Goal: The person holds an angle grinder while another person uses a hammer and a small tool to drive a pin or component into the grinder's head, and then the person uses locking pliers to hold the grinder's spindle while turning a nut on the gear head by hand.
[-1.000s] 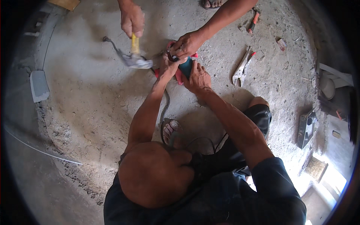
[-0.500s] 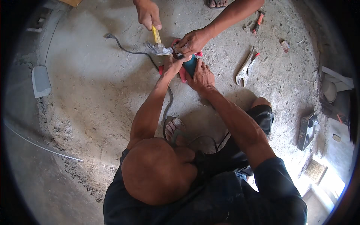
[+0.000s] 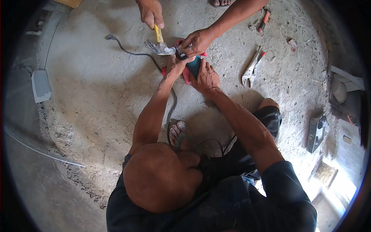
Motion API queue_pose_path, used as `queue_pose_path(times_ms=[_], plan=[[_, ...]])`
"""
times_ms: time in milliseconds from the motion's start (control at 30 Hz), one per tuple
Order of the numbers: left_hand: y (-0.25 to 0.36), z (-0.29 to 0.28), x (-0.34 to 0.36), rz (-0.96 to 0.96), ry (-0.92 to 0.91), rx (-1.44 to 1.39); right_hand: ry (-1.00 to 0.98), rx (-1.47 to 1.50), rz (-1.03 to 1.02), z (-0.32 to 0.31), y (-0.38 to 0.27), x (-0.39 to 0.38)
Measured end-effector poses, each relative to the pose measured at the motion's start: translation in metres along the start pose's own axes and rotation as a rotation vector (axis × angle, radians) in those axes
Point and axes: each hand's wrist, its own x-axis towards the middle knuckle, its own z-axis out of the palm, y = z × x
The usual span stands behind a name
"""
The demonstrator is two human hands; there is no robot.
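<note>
A teal tool body (image 3: 193, 68) with red parts lies on the rough concrete floor in the upper middle. My left hand (image 3: 175, 68) grips its left end, thumb reaching across near a dark part. My right hand (image 3: 206, 80) holds the lower right side, fingers curled over the teal body. A co-worker’s hand (image 3: 197, 41) pinches at the top of the tool; what is between those fingers is mostly hidden. The co-worker’s other hand (image 3: 152, 15) grips a yellow-handled hammer (image 3: 159, 35), whose metal head is just left of the pinching hand, above my left hand.
Locking pliers (image 3: 250, 70) lie right of the tool, an orange-and-black tool (image 3: 265, 20) farther up. A black cord (image 3: 135, 53) curves past the left side toward my foot. A grey block (image 3: 41, 86) rests at far left, a dark angular object (image 3: 316, 133) at right.
Since a second ago the hammer has swung rightward and up, its head now close to the co-worker’s pinching hand. My hands keep their hold on the tool with little movement.
</note>
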Motion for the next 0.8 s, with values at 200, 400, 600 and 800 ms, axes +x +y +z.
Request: queue_pose_path(times_ms=[200,400,600,800], plan=[[0.0023,0.0016,0.002,0.047,0.029,0.064,-0.01,0.009,0.002,-0.0022,-0.0011,-0.0003],[0.007,0.0025,-0.004,0.003,0.041,0.002,-0.084,0.008,0.014,-0.0068,-0.0019,0.0005],[0.0059,0.0029,-0.0023,0.048,0.059,0.035,-0.07,0.002,-0.002,-0.0061,-0.0009,-0.0003],[0.0069,0.0047,-0.0009,0.063,0.028,-0.045,-0.028,0.0,0.017,-0.0009,-0.0011,-0.0001]])
